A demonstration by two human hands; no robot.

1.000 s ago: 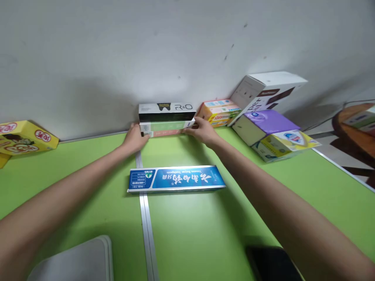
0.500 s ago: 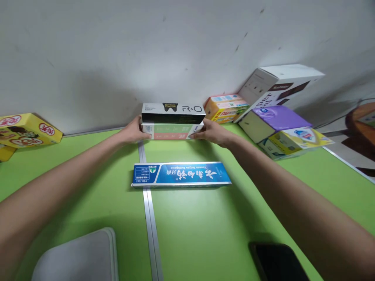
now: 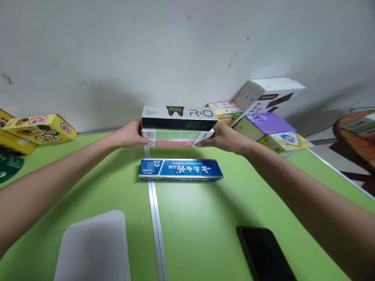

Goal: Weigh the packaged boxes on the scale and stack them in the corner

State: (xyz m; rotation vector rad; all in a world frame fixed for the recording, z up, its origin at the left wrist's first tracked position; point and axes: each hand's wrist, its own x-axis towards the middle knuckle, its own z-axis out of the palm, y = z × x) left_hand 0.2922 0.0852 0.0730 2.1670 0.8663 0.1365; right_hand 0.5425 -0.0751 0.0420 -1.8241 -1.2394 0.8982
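Observation:
My left hand grips the left ends of two stacked cartons, and my right hand grips their right ends. On top is a black-and-silver Bamboo Charcoal toothpaste box. Under it lies a white, green and pink carton. The stack is held level by the wall, with fingers closed around its ends; the fingers behind it are hidden. Nearer to me, a blue toothpaste box lies across the metal strip of the green table, apart from both hands.
Yellow snack boxes stand at the left near a dark green round thing. To the right are an orange-yellow package, a white box, a purple-topped pack and a yellow carton. A white case and a phone lie in front.
Both hands have brought the two stacked cartons up and nearer to me, so the stack looks larger and closer to the blue box. The camera view has shifted.

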